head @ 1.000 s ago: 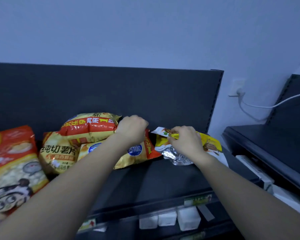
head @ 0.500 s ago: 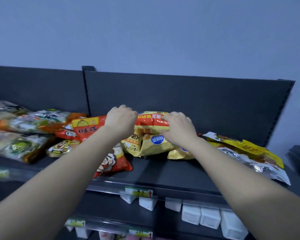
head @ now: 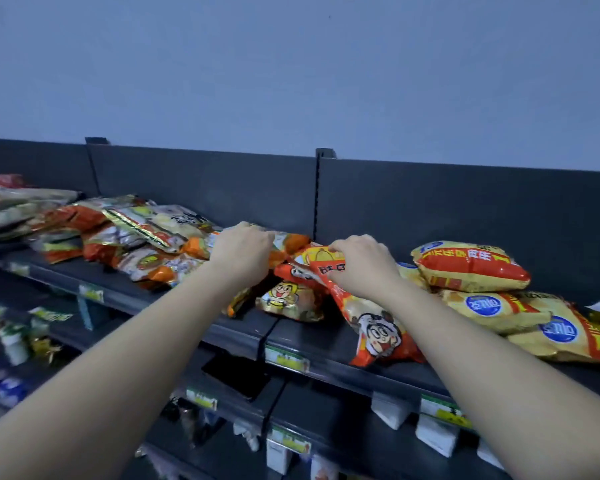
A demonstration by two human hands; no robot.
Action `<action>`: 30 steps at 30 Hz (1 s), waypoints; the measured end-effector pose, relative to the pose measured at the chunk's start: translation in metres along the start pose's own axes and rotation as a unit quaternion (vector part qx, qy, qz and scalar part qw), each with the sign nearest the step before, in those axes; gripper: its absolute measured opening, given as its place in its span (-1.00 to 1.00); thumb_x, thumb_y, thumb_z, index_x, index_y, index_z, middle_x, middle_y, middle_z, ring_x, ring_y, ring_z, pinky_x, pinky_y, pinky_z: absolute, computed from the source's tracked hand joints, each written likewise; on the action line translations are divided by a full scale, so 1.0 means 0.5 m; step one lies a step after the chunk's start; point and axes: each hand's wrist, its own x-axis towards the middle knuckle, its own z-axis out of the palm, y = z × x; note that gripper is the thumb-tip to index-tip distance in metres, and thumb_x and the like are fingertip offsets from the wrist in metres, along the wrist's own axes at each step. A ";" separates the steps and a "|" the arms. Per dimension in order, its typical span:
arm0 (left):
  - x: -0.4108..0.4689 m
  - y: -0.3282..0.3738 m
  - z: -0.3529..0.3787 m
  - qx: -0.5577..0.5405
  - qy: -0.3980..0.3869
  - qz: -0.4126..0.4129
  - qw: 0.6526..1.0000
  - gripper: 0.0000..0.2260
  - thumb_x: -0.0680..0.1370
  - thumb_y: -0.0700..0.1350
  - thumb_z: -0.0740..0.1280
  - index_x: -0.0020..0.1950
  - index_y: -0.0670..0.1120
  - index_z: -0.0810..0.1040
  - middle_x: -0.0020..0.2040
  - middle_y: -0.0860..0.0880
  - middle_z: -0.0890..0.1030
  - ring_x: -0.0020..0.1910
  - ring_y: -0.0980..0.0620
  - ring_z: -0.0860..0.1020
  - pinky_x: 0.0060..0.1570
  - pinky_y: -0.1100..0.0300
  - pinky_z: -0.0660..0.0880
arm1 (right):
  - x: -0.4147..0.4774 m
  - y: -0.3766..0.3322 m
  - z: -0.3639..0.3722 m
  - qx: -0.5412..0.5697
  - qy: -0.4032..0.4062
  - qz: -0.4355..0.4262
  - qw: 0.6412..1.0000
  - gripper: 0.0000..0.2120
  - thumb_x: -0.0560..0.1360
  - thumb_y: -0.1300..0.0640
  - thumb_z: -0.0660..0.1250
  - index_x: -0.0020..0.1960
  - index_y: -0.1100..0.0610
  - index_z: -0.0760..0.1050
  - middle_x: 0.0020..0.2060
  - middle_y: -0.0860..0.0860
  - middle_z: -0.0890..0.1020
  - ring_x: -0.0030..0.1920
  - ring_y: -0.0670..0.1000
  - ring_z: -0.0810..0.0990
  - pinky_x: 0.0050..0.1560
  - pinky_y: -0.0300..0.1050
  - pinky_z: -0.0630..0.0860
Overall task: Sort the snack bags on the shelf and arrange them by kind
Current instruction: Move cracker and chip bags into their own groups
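Snack bags lie along a dark shelf. My right hand grips the top of a red cartoon-face bag that slopes down toward the shelf's front edge. My left hand is curled over an orange bag just to its left; its fingertips are hidden. A small gold cartoon bag lies between my arms. Three yellow chip bags are stacked to the right. A mixed pile of green, white and orange bags fills the left part.
The shelf's dark back panel stands behind the bags, with an upright post at mid-shelf. Price tags line the front edge. Lower shelves hold small white boxes and other goods.
My view has swung left along the shelf. Both hands left the yellow chip bags, now at the right, and moved onto the red and orange bags.
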 end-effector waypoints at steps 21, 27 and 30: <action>0.029 -0.442 0.278 0.012 -0.114 -0.130 0.985 -0.82 0.55 -0.17 0.20 0.13 -0.08 0.48 -0.05 -0.02 0.53 0.01 -0.08 0.51 -0.35 0.13 0.37 | 0.350 -0.356 0.210 0.068 -0.037 -0.081 0.994 -0.56 0.47 -0.12 0.35 0.30 0.02 0.50 0.19 0.04 0.58 0.26 0.14 0.47 0.16 0.01 0.44; 0.076 -0.556 0.356 -0.010 -0.118 -0.177 0.977 -0.75 0.51 -0.24 0.26 0.18 -0.10 0.51 0.07 -0.03 0.54 0.06 -0.07 0.54 -0.23 0.07 0.53 | 0.481 -0.446 0.269 0.073 -0.060 -0.142 0.985 -0.57 0.46 -0.22 0.35 0.23 -0.02 0.51 0.13 0.05 0.58 0.22 0.15 0.47 0.17 0.03 0.41; 0.087 -0.598 0.395 -0.070 -0.081 -0.190 0.976 -0.64 0.53 -0.24 0.31 0.31 -0.10 0.42 0.23 -0.06 0.46 0.09 -0.12 0.55 -0.15 0.00 0.56 | 0.526 -0.491 0.309 0.076 -0.093 -0.162 0.979 -0.44 0.42 -0.28 0.37 0.28 0.04 0.44 0.19 0.05 0.55 0.24 0.16 0.48 0.15 0.04 0.42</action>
